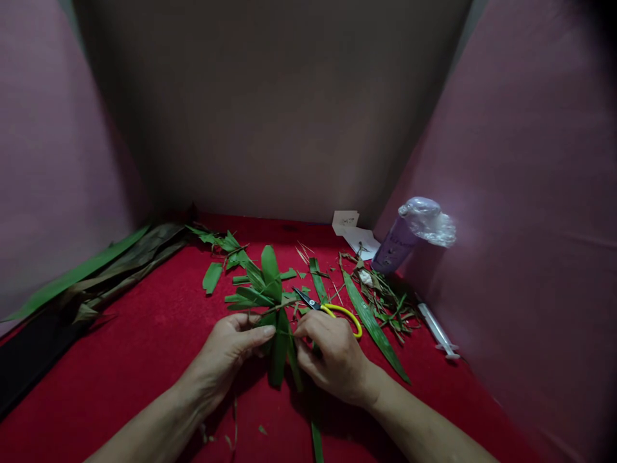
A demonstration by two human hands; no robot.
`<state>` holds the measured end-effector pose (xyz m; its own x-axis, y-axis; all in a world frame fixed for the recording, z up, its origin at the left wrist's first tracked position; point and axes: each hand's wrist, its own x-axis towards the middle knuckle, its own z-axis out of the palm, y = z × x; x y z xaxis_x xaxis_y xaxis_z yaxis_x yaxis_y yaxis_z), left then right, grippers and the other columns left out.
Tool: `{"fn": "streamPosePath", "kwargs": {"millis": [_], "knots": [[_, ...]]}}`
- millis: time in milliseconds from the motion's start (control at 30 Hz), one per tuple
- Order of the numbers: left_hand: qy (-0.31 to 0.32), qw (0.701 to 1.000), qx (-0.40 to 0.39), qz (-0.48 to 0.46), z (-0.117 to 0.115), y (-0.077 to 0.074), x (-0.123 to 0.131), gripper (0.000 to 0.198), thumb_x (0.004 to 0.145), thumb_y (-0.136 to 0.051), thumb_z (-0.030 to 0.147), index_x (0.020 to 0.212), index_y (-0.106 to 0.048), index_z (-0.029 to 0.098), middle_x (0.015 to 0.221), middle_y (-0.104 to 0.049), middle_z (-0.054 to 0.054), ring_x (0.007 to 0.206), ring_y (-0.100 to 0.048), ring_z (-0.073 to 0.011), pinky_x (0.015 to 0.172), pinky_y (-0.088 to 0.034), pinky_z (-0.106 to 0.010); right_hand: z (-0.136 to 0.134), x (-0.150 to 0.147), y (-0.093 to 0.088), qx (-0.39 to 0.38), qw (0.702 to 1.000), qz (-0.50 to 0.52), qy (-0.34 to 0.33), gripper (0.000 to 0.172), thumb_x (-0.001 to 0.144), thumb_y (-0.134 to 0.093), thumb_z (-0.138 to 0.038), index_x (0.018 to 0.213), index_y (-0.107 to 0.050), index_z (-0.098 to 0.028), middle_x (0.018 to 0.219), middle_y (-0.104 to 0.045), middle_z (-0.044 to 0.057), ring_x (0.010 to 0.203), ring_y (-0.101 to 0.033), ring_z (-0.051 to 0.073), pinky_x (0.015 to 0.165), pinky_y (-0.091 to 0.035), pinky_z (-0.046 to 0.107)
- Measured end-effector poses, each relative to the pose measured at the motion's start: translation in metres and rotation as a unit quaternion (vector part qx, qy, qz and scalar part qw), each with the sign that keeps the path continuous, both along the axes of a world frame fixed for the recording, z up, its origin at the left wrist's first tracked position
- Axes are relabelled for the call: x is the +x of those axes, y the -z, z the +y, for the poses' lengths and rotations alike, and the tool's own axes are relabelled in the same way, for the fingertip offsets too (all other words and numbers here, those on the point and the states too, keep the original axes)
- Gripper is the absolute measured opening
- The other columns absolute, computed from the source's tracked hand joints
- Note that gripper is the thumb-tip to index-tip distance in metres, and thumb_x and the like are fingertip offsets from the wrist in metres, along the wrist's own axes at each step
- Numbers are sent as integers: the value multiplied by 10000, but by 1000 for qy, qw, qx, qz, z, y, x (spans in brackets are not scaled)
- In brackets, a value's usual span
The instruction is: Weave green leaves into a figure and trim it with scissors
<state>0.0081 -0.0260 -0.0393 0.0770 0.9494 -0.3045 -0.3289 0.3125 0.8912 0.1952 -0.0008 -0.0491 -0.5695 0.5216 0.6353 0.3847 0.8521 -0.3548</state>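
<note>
The leaf bundle (272,289) is between the two hands and touching both, its long axis running away from the person, with a thin brown twig (279,307) across its middle; the left hand (231,347) pinches it, thumb on top, while the right hand (332,354) curls against its right edge, its grip too hidden to tell. Just beyond the right hand, the nearer one, lie yellow-handled scissors (315,305), blades toward the bundle; farther right on the red-covered table (159,366) are a long leaf (371,321) and a syringe (438,330).
</note>
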Motion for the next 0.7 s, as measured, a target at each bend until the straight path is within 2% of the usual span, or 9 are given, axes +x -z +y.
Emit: {"fn": "streamPosePath", "kwargs": {"millis": [300, 533, 700], "knots": [[18, 1000, -1, -11, -1, -1, 1, 139, 660, -725, 196, 756, -647, 133, 669, -679, -35, 602, -618, -135, 612, -463, -249, -2, -1, -1, -1, 1000, -8, -3, 110, 784, -450, -84, 805, -507, -176, 705, -579, 44, 661, -523, 163, 586, -403, 275], [-11, 1000, 1, -28, -2, -6, 6, 187, 649, -729, 152, 801, -621, 138, 734, -707, -42, 670, -651, -153, 673, -507, -269, -2, -1, 0, 3, 1000, -7, 3, 100, 781, -458, -83, 788, -503, -173, 693, -574, 44, 651, -521, 163, 583, -403, 269], [23, 999, 1, -30, -4, -10, 8, 268, 650, -728, 143, 895, -621, 128, 727, -708, -43, 652, -661, -170, 644, -527, -288, -2, -2, 2, 16, 1000, -11, 5, 92, 772, -462, -86, 777, -503, -169, 686, -567, 40, 647, -512, 160, 579, -389, 266]]}}
